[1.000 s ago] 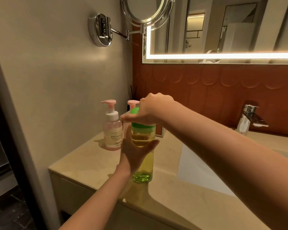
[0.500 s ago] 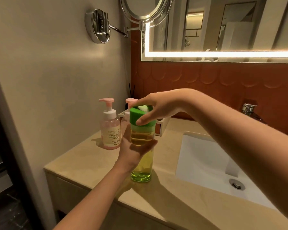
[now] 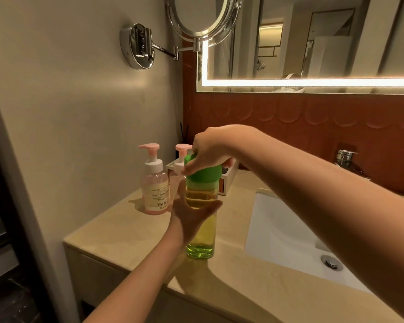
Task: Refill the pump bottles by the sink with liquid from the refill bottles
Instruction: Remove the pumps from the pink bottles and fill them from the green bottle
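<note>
Head view: beige countertop (image 3: 126,234), sink (image 3: 278,234), lit mirror (image 3: 313,43), refill bottle (image 3: 200,249).

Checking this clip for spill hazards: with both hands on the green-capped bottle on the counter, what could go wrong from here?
1. The bottle is filled almost to the green cap; if the right hand frees the cap abruptly, liquid may slosh onto the counter.
2. The left hand grips only the bottle's middle, so a hard twist might tip it against the pink pump bottle just behind.
</note>
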